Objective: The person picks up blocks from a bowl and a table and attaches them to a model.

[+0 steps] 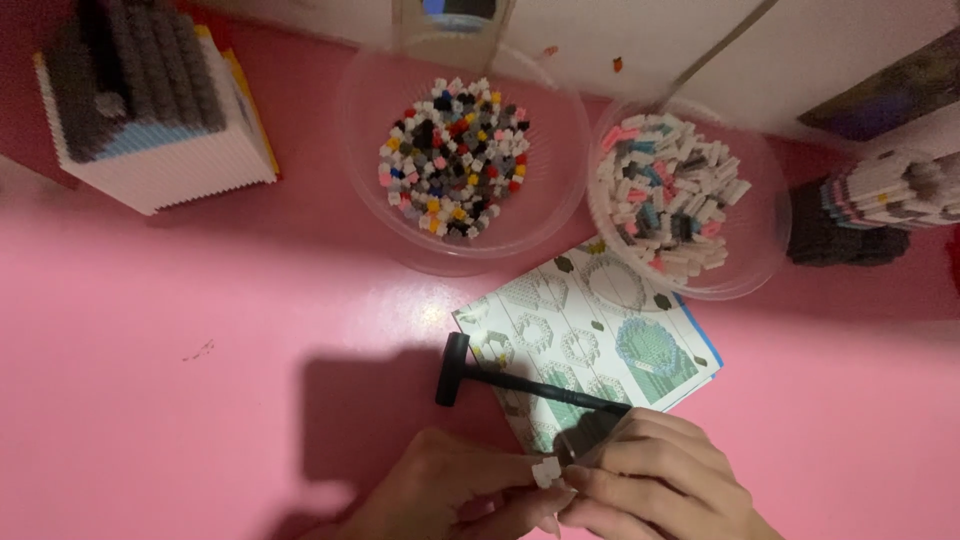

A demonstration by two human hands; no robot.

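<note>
My left hand [445,495] and my right hand [660,480] meet at the bottom edge of the head view. Together their fingertips pinch a small white brick piece [547,470]. A grey piece [590,435] shows just above it against my right hand. A small black hammer [500,380] lies on the pink table just above my hands, its handle running under my right hand. The hammer rests partly on an open instruction sheet [590,340] with brick diagrams.
Two clear bowls stand beyond the sheet: one [370,110] with mixed coloured tiny bricks, one [770,230] with mostly white, pink and grey bricks. A built white and grey block model [150,100] sits at far left. Another partly built model [880,200] is at right.
</note>
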